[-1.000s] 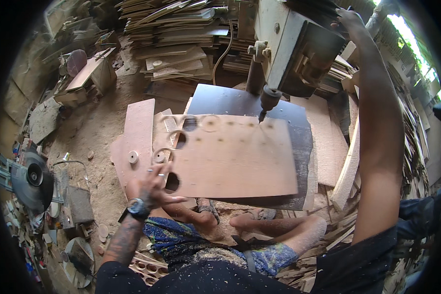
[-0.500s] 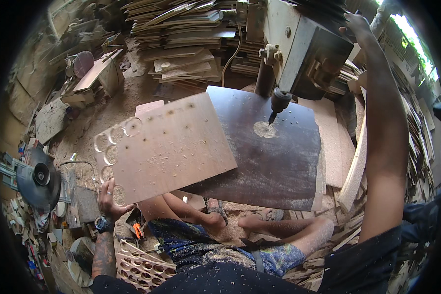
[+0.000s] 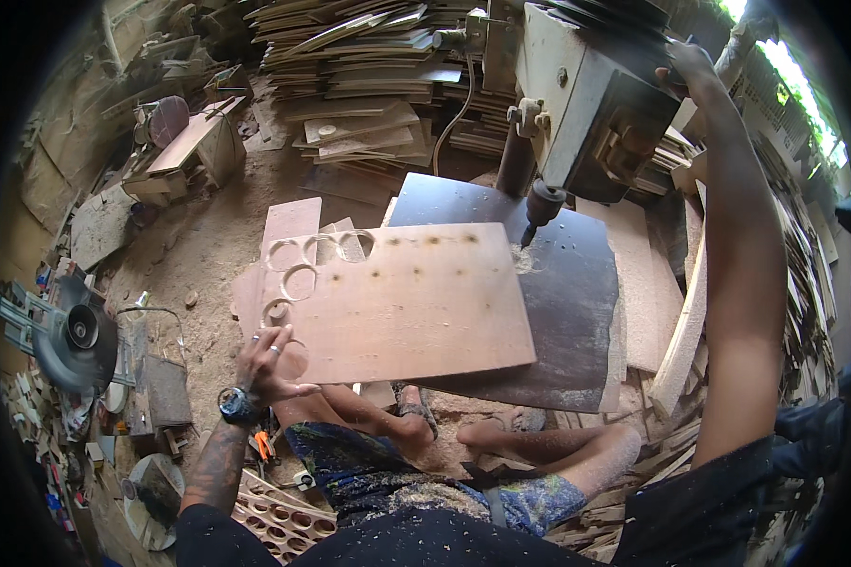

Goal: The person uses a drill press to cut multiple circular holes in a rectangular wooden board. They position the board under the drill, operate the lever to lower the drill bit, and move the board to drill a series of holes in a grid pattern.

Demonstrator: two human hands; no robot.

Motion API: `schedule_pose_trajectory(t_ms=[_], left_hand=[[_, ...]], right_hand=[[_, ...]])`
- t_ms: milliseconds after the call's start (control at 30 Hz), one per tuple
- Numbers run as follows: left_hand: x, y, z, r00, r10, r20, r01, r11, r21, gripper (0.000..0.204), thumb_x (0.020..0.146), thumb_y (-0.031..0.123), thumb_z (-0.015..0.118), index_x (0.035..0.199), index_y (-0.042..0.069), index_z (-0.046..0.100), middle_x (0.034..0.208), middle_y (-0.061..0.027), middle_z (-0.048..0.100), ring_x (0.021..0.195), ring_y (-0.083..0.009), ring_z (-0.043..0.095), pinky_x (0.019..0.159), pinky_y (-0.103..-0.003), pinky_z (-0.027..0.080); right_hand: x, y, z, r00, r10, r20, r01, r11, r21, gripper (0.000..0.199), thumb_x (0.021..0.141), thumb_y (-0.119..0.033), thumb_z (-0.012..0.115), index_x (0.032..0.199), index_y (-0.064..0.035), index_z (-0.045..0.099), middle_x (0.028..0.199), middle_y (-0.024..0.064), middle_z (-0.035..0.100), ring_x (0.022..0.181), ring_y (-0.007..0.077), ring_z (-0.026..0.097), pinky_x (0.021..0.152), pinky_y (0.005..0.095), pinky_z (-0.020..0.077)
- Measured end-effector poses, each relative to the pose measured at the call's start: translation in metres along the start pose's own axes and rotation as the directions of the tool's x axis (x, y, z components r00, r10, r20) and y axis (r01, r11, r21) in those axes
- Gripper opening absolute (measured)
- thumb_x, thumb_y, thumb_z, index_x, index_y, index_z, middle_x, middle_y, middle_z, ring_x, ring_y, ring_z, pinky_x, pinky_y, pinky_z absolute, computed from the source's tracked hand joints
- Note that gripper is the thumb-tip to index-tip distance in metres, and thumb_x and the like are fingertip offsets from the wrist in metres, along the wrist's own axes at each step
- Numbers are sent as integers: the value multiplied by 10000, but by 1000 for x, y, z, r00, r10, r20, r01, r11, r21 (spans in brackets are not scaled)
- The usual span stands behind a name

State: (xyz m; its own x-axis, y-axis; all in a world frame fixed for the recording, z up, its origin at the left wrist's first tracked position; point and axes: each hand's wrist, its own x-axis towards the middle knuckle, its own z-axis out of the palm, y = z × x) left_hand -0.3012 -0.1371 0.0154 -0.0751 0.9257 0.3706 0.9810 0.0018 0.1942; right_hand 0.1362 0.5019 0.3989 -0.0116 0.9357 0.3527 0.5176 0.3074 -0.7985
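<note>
My left hand grips the lower left corner of a plywood board, which lies partly over a dark, smooth table panel. Several round holes run along the board's left end and upper left edge, and small dark spots mark rows across it. Beyond its upper right corner, the drill press chuck points a bit down at the panel, clear of the board. My right arm reaches up along the right side; my right hand is closed on the drill press handle, mostly hidden by the fingers.
Stacked thin wood sheets stand behind. A fan is at the left, near a disc sander. A perforated wood offcut lies by my left forearm. Wood strips lean at the right. My legs are folded below the panel.
The plywood board has moved right and turned clockwise to lie nearly level, its right end now further across the dark panel. My left hand moved right with it; my right hand stayed up.
</note>
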Motion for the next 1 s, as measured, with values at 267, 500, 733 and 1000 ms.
schedule_pose_trajectory(t_ms=[267, 500, 733, 1000], left_hand=[[69, 83, 38, 992, 93, 80, -82, 987, -135, 1154, 552, 701, 892, 1373, -47, 578, 1244, -155, 609, 1140, -333, 595, 1014, -457, 496], [99, 132, 63, 985, 172, 30, -169, 982, -81, 1153, 589, 816, 786, 1357, -21, 583, 1180, -105, 610, 1125, -268, 595, 1004, -434, 435], [97, 147, 67, 989, 149, -6, -149, 985, -90, 1124, 586, 795, 799, 1337, -15, 591, 1194, -113, 607, 1146, -271, 596, 1039, -452, 429], [95, 155, 64, 994, 102, 34, -99, 991, -94, 1118, 589, 780, 807, 1341, -18, 585, 1213, -121, 609, 1159, -276, 596, 1053, -460, 428]], right_hand=[[5, 4, 6, 992, -126, 31, 127, 991, -34, 237, 1008, -317, 585, 1083, -106, 665, 920, 35, 642, 691, 151, 708, 509, 317, 553], [29, 11, 2, 987, -154, 57, 156, 987, -47, 260, 998, -314, 602, 1108, -91, 675, 946, 43, 650, 730, 153, 716, 514, 332, 552], [-15, -2, -4, 995, -63, -72, 62, 998, -20, 375, 988, -358, 627, 1191, -43, 629, 972, 47, 654, 732, 161, 721, 545, 352, 569], [-18, -14, 7, 991, -133, 4, 133, 990, 51, 328, 982, -341, 640, 1067, -27, 678, 833, 46, 633, 643, 138, 671, 520, 303, 546]])
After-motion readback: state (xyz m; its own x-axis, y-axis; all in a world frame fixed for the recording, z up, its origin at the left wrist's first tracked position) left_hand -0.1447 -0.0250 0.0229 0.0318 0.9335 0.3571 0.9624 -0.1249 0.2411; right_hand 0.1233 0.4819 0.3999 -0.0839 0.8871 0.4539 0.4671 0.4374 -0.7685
